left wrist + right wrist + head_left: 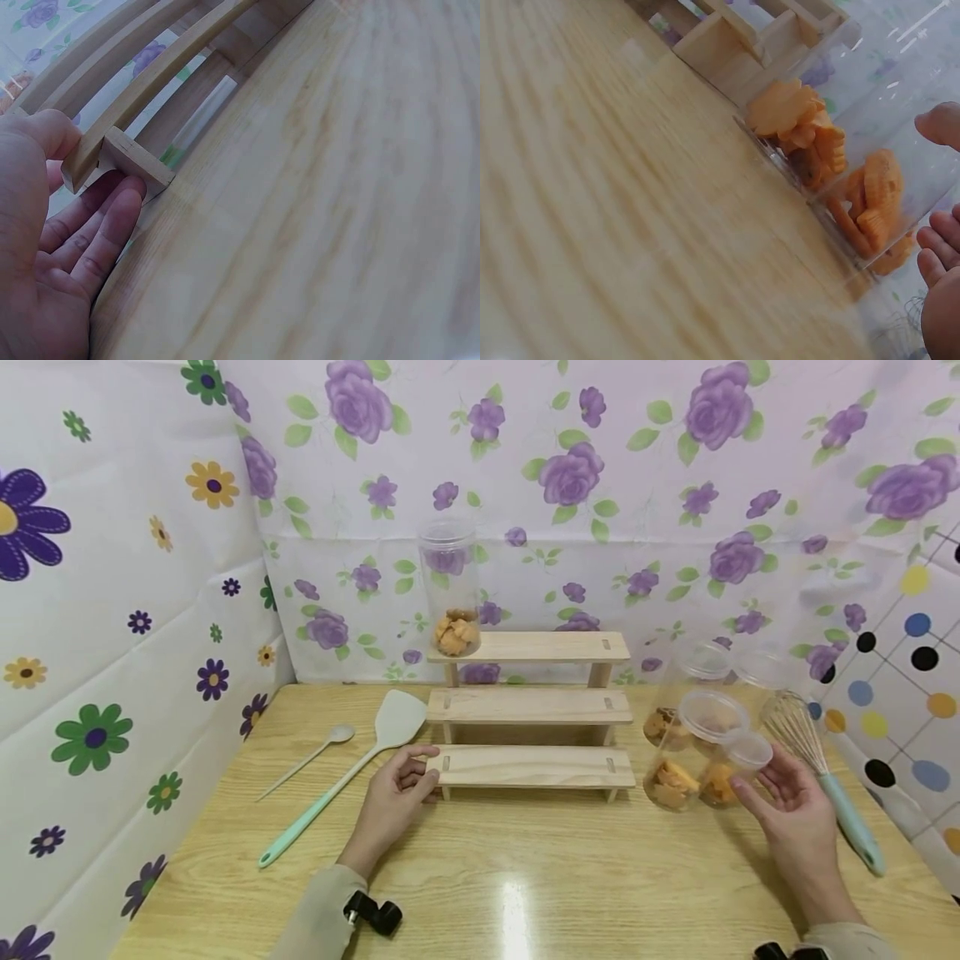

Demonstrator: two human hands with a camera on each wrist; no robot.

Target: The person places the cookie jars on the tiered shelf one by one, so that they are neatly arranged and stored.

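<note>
My left hand (397, 797) grips the left end of the bottom step of a three-tier wooden shelf (532, 766). In the left wrist view the thumb lies at the board's end and the fingers (112, 225) curl beneath it by the leg. At the right, my right hand (798, 810) is spread round a short clear jar (717, 785) with orange cookies at its bottom. The thumb and fingers (945, 240) stand apart in the right wrist view. A taller clear jar (672, 783) of orange cookies stands just left of it.
More clear jars (663, 727) stand behind those two. Another tall jar (456, 631) with cookies is on the top step's left end. A whisk (843, 810) lies at the far right. Left of the shelf lie a white spatula (397, 718) with a green handle and a small spoon (341, 734).
</note>
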